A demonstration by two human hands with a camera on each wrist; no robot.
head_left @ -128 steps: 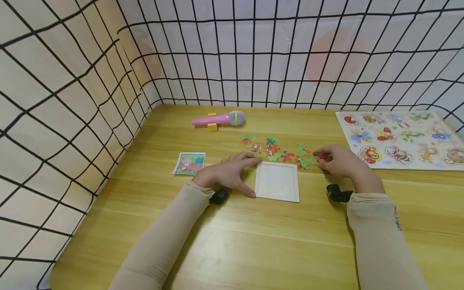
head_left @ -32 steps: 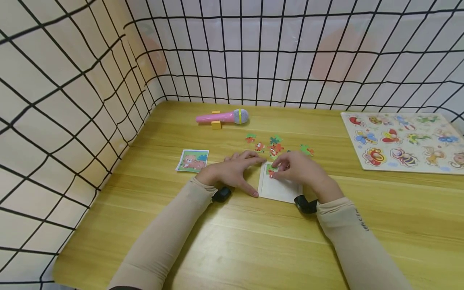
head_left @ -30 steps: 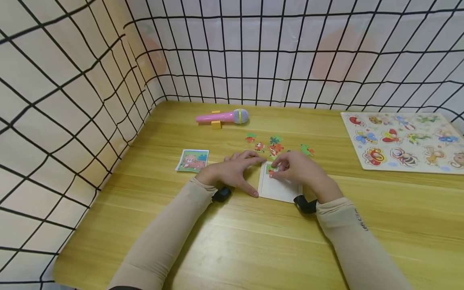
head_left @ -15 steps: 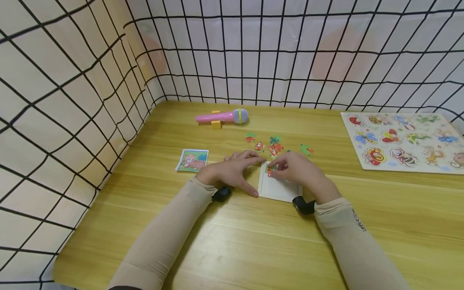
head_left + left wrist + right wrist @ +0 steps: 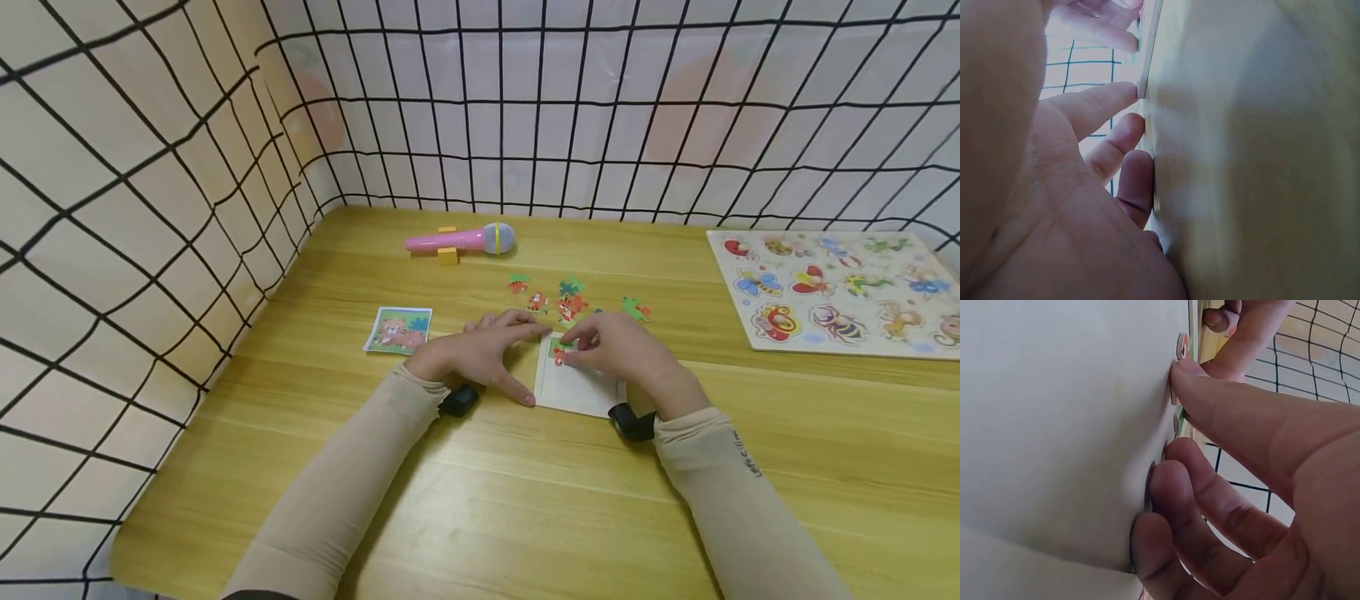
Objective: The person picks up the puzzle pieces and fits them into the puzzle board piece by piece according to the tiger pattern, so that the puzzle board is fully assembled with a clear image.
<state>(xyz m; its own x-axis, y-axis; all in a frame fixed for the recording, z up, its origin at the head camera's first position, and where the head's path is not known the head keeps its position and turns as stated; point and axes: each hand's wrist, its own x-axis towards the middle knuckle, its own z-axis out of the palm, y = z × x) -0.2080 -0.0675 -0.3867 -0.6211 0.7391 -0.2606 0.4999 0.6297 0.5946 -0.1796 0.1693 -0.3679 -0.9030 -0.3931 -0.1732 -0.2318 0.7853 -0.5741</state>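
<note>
A small white puzzle board [image 5: 572,392] with a raised border lies flat on the table. My left hand [image 5: 483,360] spreads along its left side, index fingertip and thumb tip touching that edge. Over the board's upper part, my right hand [image 5: 626,357] pinches a red and green jigsaw piece [image 5: 558,357] near the upper left corner. In the right wrist view my thumb is against the piece [image 5: 1182,347], and other fingertips rest on the board. How the piece sits against the border is partly hidden. Several loose jigsaw pieces [image 5: 572,305] lie just behind the board.
A picture card [image 5: 399,330] showing a pink animal lies left of my left hand. Farther back is a pink toy microphone [image 5: 457,241] on a yellow block. A large animal puzzle board [image 5: 840,292] lies at the right. Black netting [image 5: 517,108] borders the table's back and left.
My right hand has moved left from the loose pieces onto the board, bringing a jigsaw piece to its upper left. Over the last second it shifts only slightly. My left hand stays at the board's edge.
</note>
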